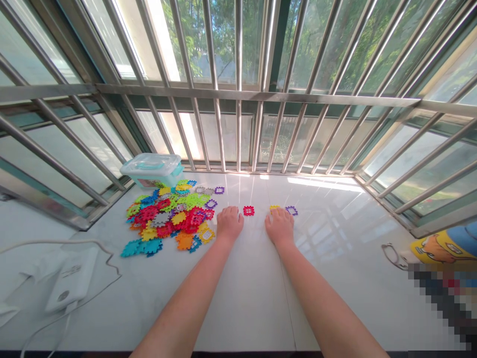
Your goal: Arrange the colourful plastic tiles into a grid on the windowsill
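My left hand (pixel 229 222) rests on the white sill with its fingers curled under, just left of a single red square piece (pixel 248 211). My right hand (pixel 279 223) lies beside it, fingers also curled down, touching or covering part of a yellow piece (pixel 275 208). A purple piece (pixel 291 210) lies just right of that. A heap of colourful interlocking plastic pieces (pixel 169 216) spreads to the left of my left hand. I cannot see whether either hand holds anything.
A clear box with a teal lid (pixel 152 169) stands behind the heap by the window bars (pixel 238 94). A white device with cables (pixel 70 281) lies at the left. A metal ring (pixel 390 254) and a yellow-blue item (pixel 443 246) sit at the right.
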A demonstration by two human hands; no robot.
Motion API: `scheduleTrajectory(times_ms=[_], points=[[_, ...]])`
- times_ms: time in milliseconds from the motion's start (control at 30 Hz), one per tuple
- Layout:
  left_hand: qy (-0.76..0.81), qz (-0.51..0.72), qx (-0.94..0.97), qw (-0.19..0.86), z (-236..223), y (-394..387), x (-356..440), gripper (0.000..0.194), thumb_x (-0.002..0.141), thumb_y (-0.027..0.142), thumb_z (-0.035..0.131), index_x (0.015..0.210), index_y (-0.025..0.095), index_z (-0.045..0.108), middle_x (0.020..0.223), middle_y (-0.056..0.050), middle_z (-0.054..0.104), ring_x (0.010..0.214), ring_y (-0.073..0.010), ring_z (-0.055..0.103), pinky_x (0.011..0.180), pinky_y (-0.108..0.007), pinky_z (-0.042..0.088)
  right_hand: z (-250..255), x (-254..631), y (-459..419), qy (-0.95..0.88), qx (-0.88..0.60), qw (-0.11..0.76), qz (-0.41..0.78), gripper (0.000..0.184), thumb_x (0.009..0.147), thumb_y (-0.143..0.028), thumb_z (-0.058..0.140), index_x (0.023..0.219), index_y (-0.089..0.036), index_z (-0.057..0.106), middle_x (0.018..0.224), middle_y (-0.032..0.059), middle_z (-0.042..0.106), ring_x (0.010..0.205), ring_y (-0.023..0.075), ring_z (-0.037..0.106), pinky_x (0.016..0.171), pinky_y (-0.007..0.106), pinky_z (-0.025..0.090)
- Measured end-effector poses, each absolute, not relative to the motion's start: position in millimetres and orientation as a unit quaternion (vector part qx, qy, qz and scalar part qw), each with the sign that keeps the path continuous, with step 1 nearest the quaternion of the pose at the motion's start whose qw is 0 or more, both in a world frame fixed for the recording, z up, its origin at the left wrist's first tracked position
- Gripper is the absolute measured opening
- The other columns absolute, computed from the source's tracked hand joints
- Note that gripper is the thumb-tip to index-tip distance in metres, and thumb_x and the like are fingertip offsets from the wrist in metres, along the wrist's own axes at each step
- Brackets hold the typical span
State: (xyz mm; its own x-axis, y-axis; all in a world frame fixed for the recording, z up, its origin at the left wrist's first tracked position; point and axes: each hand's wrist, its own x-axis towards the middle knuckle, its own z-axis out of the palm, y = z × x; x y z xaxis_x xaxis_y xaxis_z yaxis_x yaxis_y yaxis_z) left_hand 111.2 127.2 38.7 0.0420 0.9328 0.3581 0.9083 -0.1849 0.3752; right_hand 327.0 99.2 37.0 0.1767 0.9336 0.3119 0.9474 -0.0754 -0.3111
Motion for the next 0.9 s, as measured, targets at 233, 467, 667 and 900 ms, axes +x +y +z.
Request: scheduleTrajectory(times_ms=[233, 467, 667, 900], points=[[0.635, 0.265, 0.725, 0.025, 37.9, 127.3, 112.2, 0.017, 0.096, 0.030, 0.057, 0.110, 0.024, 0.065, 0.116, -0.011, 0.071, 0.116, -0.0288, 0.060, 0.101, -0.044, 0.041, 48.7, 322.4, 98.3, -0.850, -0.502, 0.157, 0.006, 0.046, 0.103, -0.028, 0.046, 0.145, -0.033, 0.061, 0.162, 0.0012, 0.052, 0.159, 0.0232, 0.029, 0.131, 0.052, 0.009], [0.632, 0.264, 0.728, 0.028, 39.6, 126.7, 112.5, 0.015, 0.097, 0.031, 0.056, 0.108, 0.025, 0.066, 0.117, -0.010, 0.073, 0.116, -0.0283, 0.061, 0.102, -0.044, 0.042, 44.5, 321.9, 109.6, -0.855, -0.490, 0.167, 0.024, 0.049, 0.100, -0.030, 0.052, 0.148, -0.030, 0.059, 0.153, 0.0056, 0.061, 0.157, 0.0250, 0.034, 0.130, 0.054, 0.012], [0.586, 0.283, 0.758, 0.048, 34.8, 127.4, 111.5, 0.019, 0.098, 0.036, 0.059, 0.111, 0.027, 0.071, 0.129, -0.007, 0.074, 0.125, -0.0273, 0.061, 0.107, -0.046, 0.041, 43.3, 320.6, 108.1, -0.809, -0.561, 0.174, 0.015, 0.048, 0.099, -0.032, 0.052, 0.145, -0.021, 0.060, 0.151, 0.0110, 0.061, 0.154, 0.0286, 0.036, 0.130, 0.051, 0.013], [0.567, 0.273, 0.775, 0.060, 34.9, 125.7, 109.9, 0.025, 0.100, 0.042, 0.058, 0.115, 0.030, 0.074, 0.136, -0.005, 0.072, 0.132, -0.0266, 0.060, 0.110, -0.045, 0.043, 43.2, 320.5, 106.8, -0.790, -0.580, 0.199, 0.002, 0.044, 0.098, -0.032, 0.052, 0.139, -0.020, 0.062, 0.145, 0.0112, 0.064, 0.152, 0.0283, 0.039, 0.129, 0.048, 0.016]])
